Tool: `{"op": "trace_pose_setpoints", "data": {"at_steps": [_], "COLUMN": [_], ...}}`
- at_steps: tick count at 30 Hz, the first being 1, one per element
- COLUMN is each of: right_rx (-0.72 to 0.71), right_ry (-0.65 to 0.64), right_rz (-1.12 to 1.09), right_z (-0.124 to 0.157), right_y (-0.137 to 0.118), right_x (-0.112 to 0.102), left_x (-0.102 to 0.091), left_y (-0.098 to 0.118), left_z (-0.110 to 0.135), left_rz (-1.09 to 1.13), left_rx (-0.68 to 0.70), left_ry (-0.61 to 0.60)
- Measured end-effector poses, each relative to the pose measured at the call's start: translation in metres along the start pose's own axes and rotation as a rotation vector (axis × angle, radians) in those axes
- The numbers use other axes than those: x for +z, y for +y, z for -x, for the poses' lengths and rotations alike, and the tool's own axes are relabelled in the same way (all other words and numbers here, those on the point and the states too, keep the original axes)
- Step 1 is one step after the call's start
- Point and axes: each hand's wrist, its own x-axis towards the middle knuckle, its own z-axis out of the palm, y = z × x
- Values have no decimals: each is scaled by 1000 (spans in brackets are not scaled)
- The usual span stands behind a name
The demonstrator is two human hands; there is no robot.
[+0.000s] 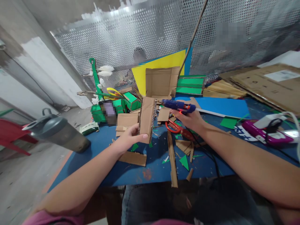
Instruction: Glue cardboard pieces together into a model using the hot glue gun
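My left hand point(132, 137) grips a small brown cardboard box-like piece point(147, 117) upright above the table, thumb across its lower front. In my right hand point(187, 117) is a blue hot glue gun point(179, 105), with a small red light glowing and a white glue stick point(208, 112) out of its back. The gun's nozzle points left at the upper right edge of the cardboard piece; whether it touches I cannot tell. Red-handled scissors point(174, 126) lie beneath my right hand. Cardboard scraps point(132, 158) and green offcuts point(184, 162) lie around on the blue table point(154, 175).
A grey shaker bottle point(58, 129) stands tilted in view at the left. Green-covered cardboard forms point(97, 112), an open cardboard box point(162, 82) and a yellow sheet point(140, 78) are behind. At right lie a blue board point(222, 105), a purple device point(257, 132) and large cardboard point(269, 84).
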Motion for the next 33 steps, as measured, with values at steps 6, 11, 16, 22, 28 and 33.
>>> {"op": "trace_pose_setpoints", "data": {"at_steps": [6,11,16,22,28,33], "right_rx": [33,59,112,69,61,45], "right_ry": [51,103,81,56,60,57], "right_rz": [0,-10,-123,-85,-75,-39], "right_z": [1,4,9,8,7,6], "right_y": [5,1,-4,-3,-4,-5], "right_x": [1,0,1,1,0,-1], "left_x": [-1,1,1,1,3,3], "left_y": [-1,2,1,1,3,2], "left_z": [1,3,3,2,3,3], "left_rz": [12,3,7,-2,2,3], "left_rx": [10,32,41,31,35,27], "left_ry": [-10,-9,-1,4,5,11]}}
